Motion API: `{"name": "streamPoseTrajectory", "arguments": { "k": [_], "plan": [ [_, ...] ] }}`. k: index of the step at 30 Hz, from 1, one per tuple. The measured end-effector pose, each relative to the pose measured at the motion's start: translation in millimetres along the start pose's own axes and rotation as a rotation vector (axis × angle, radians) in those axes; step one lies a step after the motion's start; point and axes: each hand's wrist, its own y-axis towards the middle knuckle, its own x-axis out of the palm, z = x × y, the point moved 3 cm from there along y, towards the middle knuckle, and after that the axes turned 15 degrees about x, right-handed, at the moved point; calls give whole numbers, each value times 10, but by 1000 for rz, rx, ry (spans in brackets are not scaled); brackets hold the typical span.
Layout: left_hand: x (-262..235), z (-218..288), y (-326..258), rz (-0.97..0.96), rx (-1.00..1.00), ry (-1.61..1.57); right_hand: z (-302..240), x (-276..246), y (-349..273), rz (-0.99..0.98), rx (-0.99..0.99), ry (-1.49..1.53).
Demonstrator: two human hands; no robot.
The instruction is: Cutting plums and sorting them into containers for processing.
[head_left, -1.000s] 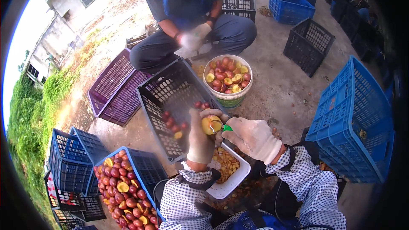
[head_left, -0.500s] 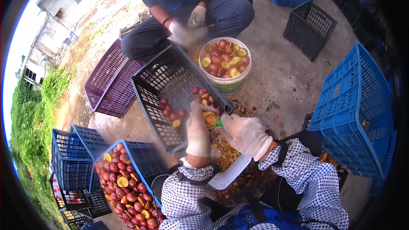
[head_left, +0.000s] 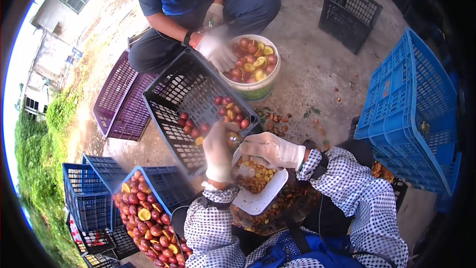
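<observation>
Both gloved hands, left [head_left: 219, 150] and right [head_left: 270, 150], close around one small fruit [head_left: 233, 140].

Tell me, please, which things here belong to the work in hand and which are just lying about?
In use: left hand and right hand on a fruit; white tub of pits; black crate; blue crate of fruit.
Lying about: purple crate; big blue crate.
</observation>
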Motion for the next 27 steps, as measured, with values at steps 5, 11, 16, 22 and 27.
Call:
{"name": "streamPoseTrajectory", "arguments": {
  "k": [5, 11, 16, 22, 27],
  "plan": [
    [68, -69, -21, -53, 50, -11, 380, -15, 136, -287, 373, 361],
    [90, -325, -133, -27, -123, -73, 213, 129, 63, 506, -269, -789],
    [101, 52, -40, 110, -599, -443, 396, 36, 220, -180, -35, 210],
    [135, -49, 88, 138, -658, -707, 296, 10, 20, -373, 233, 126],
    [42, -778, 268, 122, -51, 34, 574, 119, -59, 93, 147, -1180]
  ]
}}
